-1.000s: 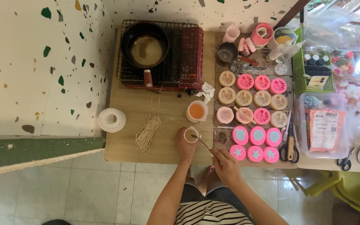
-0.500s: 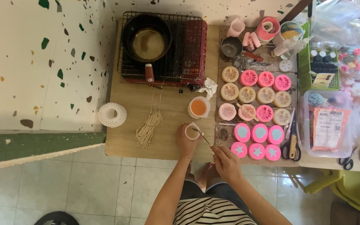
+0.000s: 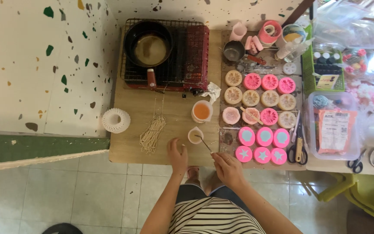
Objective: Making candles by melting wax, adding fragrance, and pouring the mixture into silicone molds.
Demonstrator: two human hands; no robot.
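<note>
I am watching the right hand (image 3: 227, 167) pinching a thin metal stirrer (image 3: 204, 142) between closed fingers, its tip dipping into the small white cup (image 3: 195, 135) standing on the wooden counter (image 3: 130, 147). The left hand (image 3: 177, 155) is hovering just beside that cup, fingers spread and holding nothing. A larger cup of orange liquid (image 3: 201, 111) is sitting just behind, with pink molds (image 3: 259, 136) to the right.

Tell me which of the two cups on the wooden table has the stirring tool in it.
The small pale cup, nearest the hands: the thin metal stirrer held by the right hand dips into it. The larger cup behind it holds orange liquid and no tool.
</note>
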